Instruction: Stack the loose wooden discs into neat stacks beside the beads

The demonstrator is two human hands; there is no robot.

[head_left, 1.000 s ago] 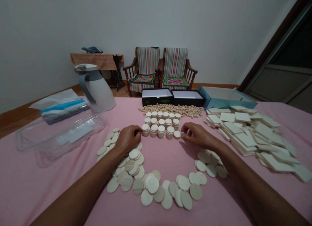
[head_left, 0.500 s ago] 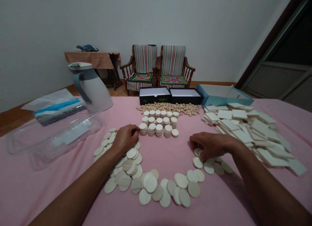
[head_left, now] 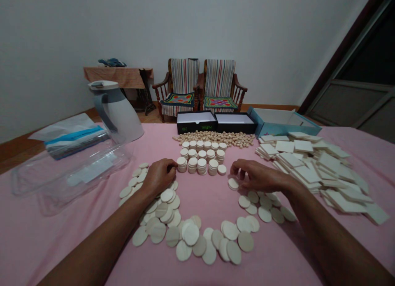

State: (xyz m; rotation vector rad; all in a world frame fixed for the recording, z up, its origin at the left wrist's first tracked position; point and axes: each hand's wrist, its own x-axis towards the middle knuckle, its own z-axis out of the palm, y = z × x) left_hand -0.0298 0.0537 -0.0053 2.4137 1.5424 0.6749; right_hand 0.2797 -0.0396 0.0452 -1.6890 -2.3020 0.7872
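I judge this stacking: my right hand curls narrow fingers at a pale disc, hold unclear, near-right of the short pile; next calls for careful alignment. Left hand, beside the leftmost stack: can't tell.

Pale round wooden disc stacks stand between the left fingers and right fingers; one loose disc, perhaps doubled, lies beside the latter.

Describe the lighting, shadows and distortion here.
Head view: dim lighting, but loose round pale wooden discs look fairly clear; head view: soft shadow on pink cloth beside the bare right forearm; head view: dark-brown door frame slants, probably wide-lens distortion.
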